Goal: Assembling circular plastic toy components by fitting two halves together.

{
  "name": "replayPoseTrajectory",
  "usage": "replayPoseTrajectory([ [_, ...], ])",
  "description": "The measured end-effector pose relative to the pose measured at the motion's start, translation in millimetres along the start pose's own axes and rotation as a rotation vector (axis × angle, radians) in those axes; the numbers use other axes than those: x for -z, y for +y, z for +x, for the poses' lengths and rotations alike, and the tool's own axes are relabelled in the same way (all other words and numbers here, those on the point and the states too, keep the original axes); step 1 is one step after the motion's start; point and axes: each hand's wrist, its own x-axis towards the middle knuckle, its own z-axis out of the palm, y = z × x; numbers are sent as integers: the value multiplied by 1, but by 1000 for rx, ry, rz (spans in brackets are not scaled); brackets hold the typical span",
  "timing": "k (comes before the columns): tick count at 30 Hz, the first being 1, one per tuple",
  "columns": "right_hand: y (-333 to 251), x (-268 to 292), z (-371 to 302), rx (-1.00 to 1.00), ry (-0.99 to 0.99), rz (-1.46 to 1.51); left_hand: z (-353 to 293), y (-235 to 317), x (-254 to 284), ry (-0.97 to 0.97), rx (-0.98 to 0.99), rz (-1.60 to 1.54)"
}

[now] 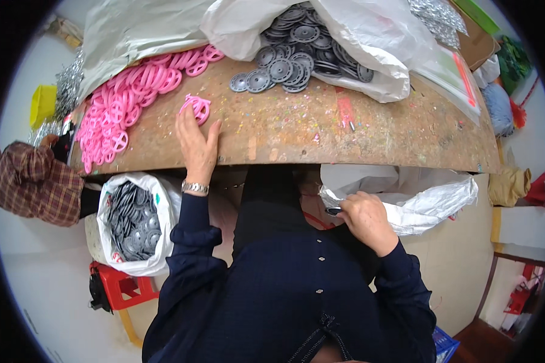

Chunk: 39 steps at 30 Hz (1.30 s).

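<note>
My left hand [197, 148] is over the wooden table with its fingers stretched out and thumb apart. Its fingertips touch a small group of pink plastic rings with spokes [198, 109]. Below the table's front edge, my right hand [366, 221] is closed on a small dark piece [333, 211], mostly hidden by the fingers. That hand is at the near rim of an open white sack [406, 218]; the sack's contents are hidden. A large heap of the same pink rings [112, 109] spreads along the table's left side.
Grey plastic discs [281, 71] spill from a white bag [369, 42] at the back of the table [266, 139]. Another white sack [166, 242] of grey discs stands at lower left, by a red stool [130, 290]. Someone in a checked garment [39, 184] is at far left.
</note>
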Motion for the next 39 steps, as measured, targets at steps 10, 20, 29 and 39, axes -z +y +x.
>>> replayPoseTrajectory([
  [10,-7,-16,-13,-67,92,26,5,0,-11,101,74,-18],
  [20,-11,-16,-1,-55,68,54,30,-22,-8,36,202,36],
  [29,-4,-16,16,-26,-20,68,24,-9,-4,-76,-33,-100],
  [39,-17,8,25,10,187,197,11,32,12,47,-234,-353],
])
